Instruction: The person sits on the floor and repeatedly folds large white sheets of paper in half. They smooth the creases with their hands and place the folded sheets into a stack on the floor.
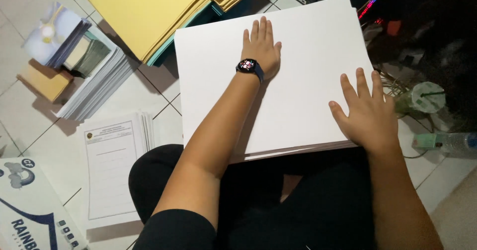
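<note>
At far left, a blue-and-white package [30,205] lies on the tiled floor [15,106], and above it a brown envelope [44,81] sits under a mixed pile of papers and booklets [84,66]. Just right of the package, a small stack of printed forms [112,165] rests beside your knee. Behind it, a pile of yellow folders [159,11] spreads across the top of the view, its near corner just beside the big stack of white sheets [298,56] that lies across your lap and takes up the middle of the scene. Your left hand [262,46], with a dark watch [247,65] on the wrist, lies flat on the upper part of that stack, fingers straight and close together, gripping nothing. Farther right, your right hand [367,113] presses palm-down near the stack's right edge, fingers spread, also holding nothing. Beyond the right edge, a clear plastic cup with a lid and straw [422,98] stands on the floor, and a plastic bottle [447,142] lies on its side just below it.
</note>
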